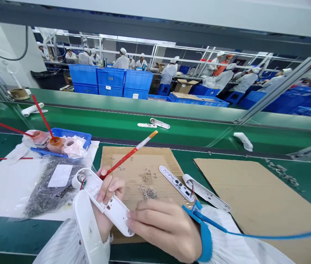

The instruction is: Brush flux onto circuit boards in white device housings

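My left hand (112,187) is closed around an opened white plastic housing (116,213), its hollow side facing up. The second white half (85,225) hangs from the rounded end by thin wires. A red-handled brush (125,158) with a pale tip sticks up from the same hand, pointing to the upper right. My right hand (169,227), with a blue wrist strap (206,238), pinches at the housing's lower end; whatever its fingertips hold is hidden. Beyond them, small metal parts (150,193) lie heaped on a cardboard sheet (162,156).
Right of the hands lies another housing (207,194) wired to a circuit-board half (176,183). A bag of dark parts (51,190) and a blue basket (87,141) of small jars stand left. More housings sit on a green conveyor (111,123); a second cardboard (249,190) lies right. Co-workers sit beyond.
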### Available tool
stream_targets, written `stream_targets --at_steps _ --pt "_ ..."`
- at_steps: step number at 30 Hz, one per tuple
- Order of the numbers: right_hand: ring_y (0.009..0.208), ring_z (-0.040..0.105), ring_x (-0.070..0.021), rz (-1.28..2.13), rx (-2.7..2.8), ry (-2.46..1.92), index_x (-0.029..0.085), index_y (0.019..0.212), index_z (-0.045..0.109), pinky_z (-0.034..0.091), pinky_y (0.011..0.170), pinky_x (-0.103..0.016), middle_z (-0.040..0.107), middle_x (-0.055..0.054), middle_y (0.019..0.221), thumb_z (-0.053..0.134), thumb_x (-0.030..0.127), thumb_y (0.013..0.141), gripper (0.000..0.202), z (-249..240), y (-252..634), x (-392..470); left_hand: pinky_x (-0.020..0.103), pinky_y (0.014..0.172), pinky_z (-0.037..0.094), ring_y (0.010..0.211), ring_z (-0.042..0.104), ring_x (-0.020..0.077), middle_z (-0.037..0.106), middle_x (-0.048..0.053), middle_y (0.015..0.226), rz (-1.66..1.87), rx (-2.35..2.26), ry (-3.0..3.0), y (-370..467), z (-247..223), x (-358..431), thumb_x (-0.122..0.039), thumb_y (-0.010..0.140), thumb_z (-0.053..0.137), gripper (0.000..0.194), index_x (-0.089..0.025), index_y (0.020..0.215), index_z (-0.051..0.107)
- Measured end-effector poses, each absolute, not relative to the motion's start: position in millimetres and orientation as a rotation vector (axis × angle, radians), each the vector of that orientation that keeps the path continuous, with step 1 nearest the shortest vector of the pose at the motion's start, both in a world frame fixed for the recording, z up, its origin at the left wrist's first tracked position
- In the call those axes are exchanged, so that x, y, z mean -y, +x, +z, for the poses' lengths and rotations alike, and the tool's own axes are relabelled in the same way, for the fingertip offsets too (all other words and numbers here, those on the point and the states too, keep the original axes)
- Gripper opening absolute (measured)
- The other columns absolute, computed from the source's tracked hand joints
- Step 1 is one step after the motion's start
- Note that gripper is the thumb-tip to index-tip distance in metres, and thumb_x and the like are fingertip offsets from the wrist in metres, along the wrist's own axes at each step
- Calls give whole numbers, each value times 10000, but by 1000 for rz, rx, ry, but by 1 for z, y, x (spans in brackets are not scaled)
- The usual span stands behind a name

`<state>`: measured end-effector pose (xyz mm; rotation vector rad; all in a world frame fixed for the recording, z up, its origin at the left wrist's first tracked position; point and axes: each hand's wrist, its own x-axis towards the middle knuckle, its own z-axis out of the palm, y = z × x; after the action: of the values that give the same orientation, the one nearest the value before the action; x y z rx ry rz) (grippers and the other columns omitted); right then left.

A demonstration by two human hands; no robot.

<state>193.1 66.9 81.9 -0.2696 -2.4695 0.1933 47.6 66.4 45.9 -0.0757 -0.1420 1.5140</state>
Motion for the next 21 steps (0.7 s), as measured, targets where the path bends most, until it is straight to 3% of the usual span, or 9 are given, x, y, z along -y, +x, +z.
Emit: stream_targets --at_steps 4,8,11,13,16,19,21 --pt "683 578 -158 194 2515 -211 72 855 601 460 481 -246 656 -108 766 341 77 826 262 85 197 -64 124 478 356 324 227 21 127 -109 380 1526 124 -49 49 47 -66 -113 804 388 135 -145 681 434" --pt "659 561 -144 323 2495 -220 91 816 615 446 512 -242 656 -84 744 414 79 810 201 83 197 -66 118 470 342 327 210 21 124 -107 384 1522 76 -30 54 48 -65 -99 806 371 148 -145 676 425" --pt "625 534 -92 831 2442 -384 142 685 611 441 565 -204 614 -29 657 472 99 795 182 84 195 -74 121 473 340 330 223 24 140 -101 391 1506 35 -33 60 47 -64 -119 815 372 145 -155 684 423" --pt "581 513 -65 1289 2276 -614 139 580 551 428 534 -167 556 8 602 609 136 697 130 85 194 -80 119 475 342 335 242 24 156 -99 395 1512 32 -65 63 46 -63 -131 821 371 139 -160 696 424" --pt "458 469 -34 1997 1877 -937 125 628 523 385 410 -134 533 34 589 725 238 535 249 81 192 -87 114 474 350 335 243 16 165 -106 393 1531 55 -96 65 48 -64 -160 805 405 112 -155 694 418" --pt "402 490 -37 2585 1415 -890 83 681 574 375 352 -123 578 -8 588 632 299 616 233 70 191 -87 104 459 348 311 191 10 123 -118 370 1552 54 -39 64 50 -67 -166 766 460 107 -152 672 412" --pt "406 516 -45 2674 1171 -846 63 626 591 377 345 -113 601 -31 575 589 242 619 179 63 190 -85 93 456 346 301 178 7 113 -119 367 1590 42 2 64 49 -71 -161 750 488 111 -154 668 414"
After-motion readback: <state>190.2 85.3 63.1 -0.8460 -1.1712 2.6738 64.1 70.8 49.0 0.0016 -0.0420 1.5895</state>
